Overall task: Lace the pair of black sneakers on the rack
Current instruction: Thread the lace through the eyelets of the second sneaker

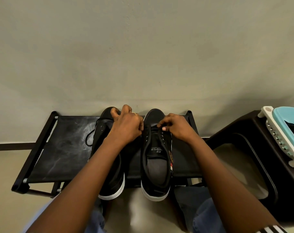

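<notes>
- Black rack (62,145) stood against the wall, with a dusty fabric top shelf; both black sneakers sat on it side by side, toes toward the wall, white-soled heels hanging over the near edge.
- Right sneaker (157,158): tongue with white lettering was visible, grey insole exposed, and a black lace (166,158) ran loosely down along the opening toward the heel.
- Left sneaker (109,165): mostly hidden under the left forearm; a loose black lace end (90,137) looped off its left side onto the shelf.
- Left hand (126,126) was over the gap between the two shoes, fingers curled, thumb and fingertips pinched together at the left edge of the right sneaker's eyelet row. It looked to be pinching the lace there, but the strand itself was hidden under the fingers.
- Right hand (174,126) was at the right side of the same shoe's front eyelets, fingers curled, thumb and forefinger pinching the lace just above the tongue.
- A gold ring (134,113) showed on one left finger.
- Dark cabinet-like unit (243,148) stood to the right of the rack; a white perforated basket with a teal lid (284,132) rested on top of it.
- Blue-jeaned knees (208,214) showed below, close to the rack front.
- Floor was pale with a dark baseboard strip along the wall on the left.
</notes>
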